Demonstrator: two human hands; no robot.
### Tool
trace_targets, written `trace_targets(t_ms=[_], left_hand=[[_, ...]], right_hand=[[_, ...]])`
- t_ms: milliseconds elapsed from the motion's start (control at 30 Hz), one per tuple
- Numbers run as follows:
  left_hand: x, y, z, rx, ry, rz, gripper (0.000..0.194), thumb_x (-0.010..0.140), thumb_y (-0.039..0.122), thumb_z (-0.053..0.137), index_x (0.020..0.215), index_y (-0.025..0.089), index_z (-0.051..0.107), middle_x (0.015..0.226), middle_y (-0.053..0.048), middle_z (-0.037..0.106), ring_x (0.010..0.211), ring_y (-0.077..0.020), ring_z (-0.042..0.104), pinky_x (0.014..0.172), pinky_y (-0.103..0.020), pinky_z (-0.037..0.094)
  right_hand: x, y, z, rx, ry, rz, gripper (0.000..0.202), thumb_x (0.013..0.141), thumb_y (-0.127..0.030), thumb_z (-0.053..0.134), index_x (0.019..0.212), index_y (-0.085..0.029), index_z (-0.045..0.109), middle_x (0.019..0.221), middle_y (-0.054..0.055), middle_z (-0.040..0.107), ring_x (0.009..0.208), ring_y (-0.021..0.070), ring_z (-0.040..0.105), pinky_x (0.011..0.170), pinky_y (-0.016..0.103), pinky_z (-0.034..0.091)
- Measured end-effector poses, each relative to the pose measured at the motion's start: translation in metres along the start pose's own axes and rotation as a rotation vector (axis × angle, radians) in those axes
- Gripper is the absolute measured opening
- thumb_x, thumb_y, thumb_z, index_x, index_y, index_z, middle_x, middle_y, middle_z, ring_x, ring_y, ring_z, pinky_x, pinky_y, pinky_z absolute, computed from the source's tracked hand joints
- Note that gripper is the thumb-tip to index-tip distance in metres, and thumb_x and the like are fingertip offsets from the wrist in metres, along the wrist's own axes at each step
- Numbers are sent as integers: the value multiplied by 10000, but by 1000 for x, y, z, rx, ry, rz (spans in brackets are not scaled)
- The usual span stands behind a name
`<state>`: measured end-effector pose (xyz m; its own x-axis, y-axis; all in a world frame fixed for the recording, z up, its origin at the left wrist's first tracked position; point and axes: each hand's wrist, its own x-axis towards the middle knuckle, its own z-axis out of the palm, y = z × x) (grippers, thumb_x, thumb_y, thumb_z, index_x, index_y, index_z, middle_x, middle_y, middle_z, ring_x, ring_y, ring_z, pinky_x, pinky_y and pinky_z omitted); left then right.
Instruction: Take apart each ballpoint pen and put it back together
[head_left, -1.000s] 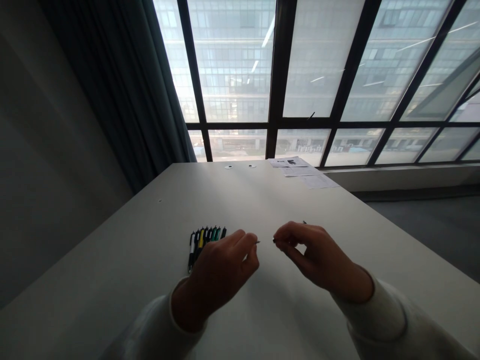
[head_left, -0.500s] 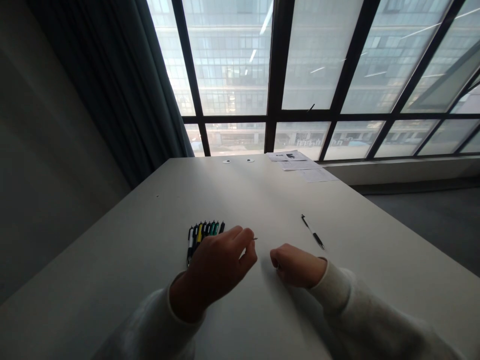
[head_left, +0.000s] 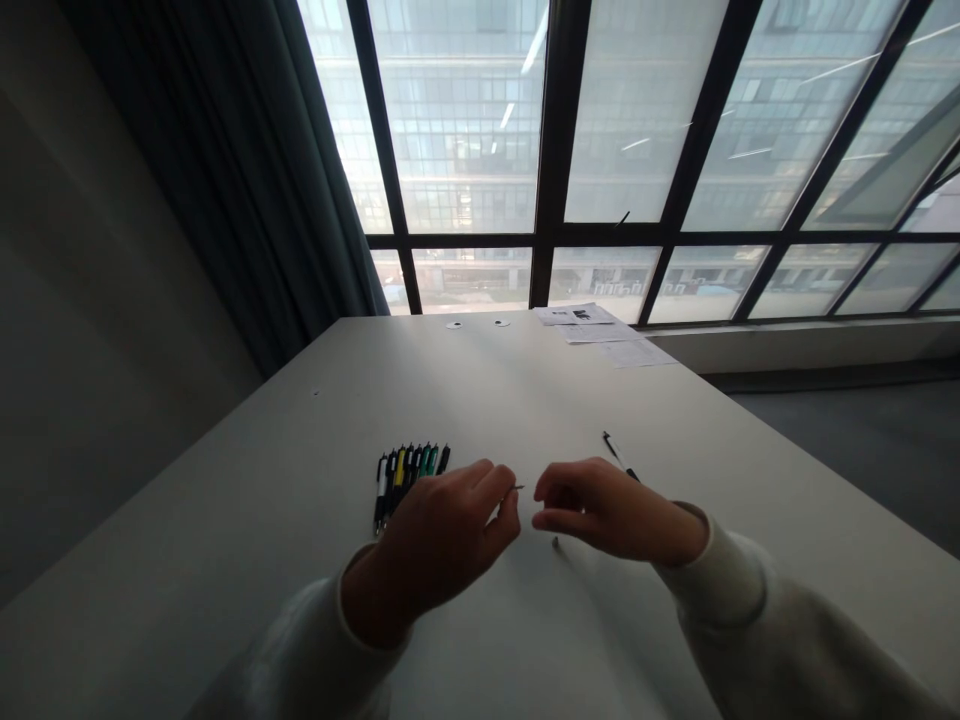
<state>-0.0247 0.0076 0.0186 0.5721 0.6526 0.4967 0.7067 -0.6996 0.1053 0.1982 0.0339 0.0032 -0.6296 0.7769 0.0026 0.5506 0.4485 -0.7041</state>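
My left hand is closed in a pinch around a pen, mostly hidden in the fingers; only its thin pointed tip sticks out to the right. Facing it, my right hand has thumb and fingers apart with nothing visible between them. A small dark piece, too small to name, lies on the table just below the right fingertips. Behind the left hand is a row of several pens, with black, white, yellow and green barrels, partly covered by that hand.
A single black-and-white pen lies beyond my right hand, its near end hidden. Sheets of paper rest at the far edge of the white table, by two small white discs. Windows and a dark curtain stand behind.
My right hand has lifted from the table and opened, leaving the small dark piece there. It now covers the single pen's near end. The left hand has shifted slightly right.
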Motion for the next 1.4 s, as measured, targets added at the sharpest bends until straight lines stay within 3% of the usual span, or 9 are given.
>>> trace_targets(t_ms=[100, 333, 667, 933, 1033, 1100, 1200, 1300, 1400], left_hand=[[0, -1, 1, -7, -19, 53, 197, 955, 209, 444, 815, 182, 580, 668, 22, 553, 553, -131, 518, 511, -279, 325], [-3, -4, 3, 11, -15, 105, 150, 948, 192, 478, 862, 178, 600, 689, 14, 569, 579, -150, 548, 513, -294, 346], [-2, -6, 3, 56, 38, 117, 126, 933, 181, 508, 893, 182, 628, 678, 20, 592, 566, -139, 557, 503, -270, 348], [-2, -7, 3, 85, 12, 108, 224, 939, 179, 477, 753, 175, 601, 603, 34, 538, 482, -98, 476, 455, -227, 285], [-2, -8, 4, 88, 14, 101, 226, 939, 181, 472, 755, 171, 602, 608, 34, 548, 485, -91, 481, 457, -217, 284], [-2, -8, 6, 95, 3, 89, 225, 940, 178, 470, 762, 168, 608, 606, 34, 554, 484, -90, 484, 457, -214, 287], [-2, -7, 7, 103, -21, 76, 226, 939, 181, 471, 768, 168, 617, 610, 29, 564, 483, -95, 487, 451, -216, 287], [-1, -6, 7, 116, -42, 67, 231, 938, 191, 472, 767, 172, 625, 612, 24, 570, 487, -108, 500, 450, -229, 289], [-1, -6, 7, 115, -60, 57, 233, 940, 195, 472, 777, 169, 635, 616, 22, 578, 483, -112, 507, 449, -234, 291]], right_hand=[[-5, -20, -3, 242, 73, -126, 227, 937, -382, 608, 985, -165, 652, 783, 21, 697, 662, 127, 630, 631, 245, 512], [-3, -28, 6, 343, 149, -162, 224, 912, -369, 656, 933, -146, 657, 743, 19, 673, 639, 125, 623, 608, 247, 525], [-7, -22, -5, 331, 195, -155, 165, 920, -313, 645, 930, -148, 637, 757, 21, 666, 662, 130, 629, 615, 254, 527], [-16, -17, -28, 293, 189, -86, 146, 905, -297, 630, 867, -161, 592, 756, 13, 621, 673, 130, 577, 627, 259, 496], [-18, -8, -35, 236, 135, -40, 102, 892, -263, 610, 867, -168, 579, 756, 7, 619, 662, 126, 567, 611, 244, 480], [-16, 3, -33, 64, 50, 24, 33, 862, -199, 592, 853, -168, 601, 740, 5, 630, 642, 123, 559, 594, 234, 459], [-8, 24, -17, -309, -143, 160, 117, 761, -96, 582, 779, -161, 678, 741, 31, 687, 670, 144, 599, 624, 244, 456], [1, 42, 6, -359, -255, 222, 174, 670, -39, 600, 703, -150, 729, 711, 59, 728, 659, 173, 646, 625, 255, 470], [7, 52, 20, -375, -257, 233, 239, 663, -9, 574, 743, -143, 756, 741, 80, 748, 693, 195, 670, 645, 264, 479]])
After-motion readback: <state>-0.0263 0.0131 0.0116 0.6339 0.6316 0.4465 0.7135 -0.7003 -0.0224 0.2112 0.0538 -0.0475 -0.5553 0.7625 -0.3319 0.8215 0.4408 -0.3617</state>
